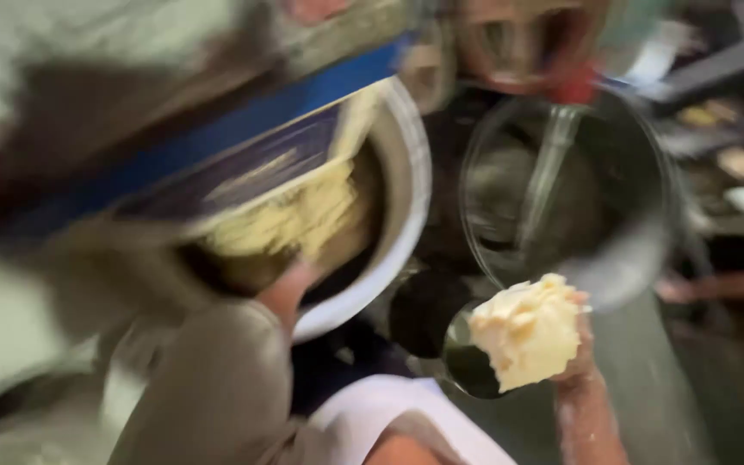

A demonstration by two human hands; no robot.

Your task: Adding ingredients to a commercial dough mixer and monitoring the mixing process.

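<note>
The view is heavily blurred. My right hand (577, 346) is at the lower right, closed around a lump of pale yellow dough (527, 331) and holding it up in the air. My left hand (288, 288), in a beige sleeve, reaches into a large tilted white bowl (406, 202). It touches the bowl's lower inside edge, just under more yellow dough (299, 220) that lies in the bowl. The blur hides its fingers, so its grip is unclear.
A big steel pot (647, 172) stands behind my right hand, with a utensil (548, 168) with a red handle leaning in it. A small dark round pan (424, 312) sits below the bowl. A blue strip (217, 138) runs at upper left, and cluttered items lie at far right.
</note>
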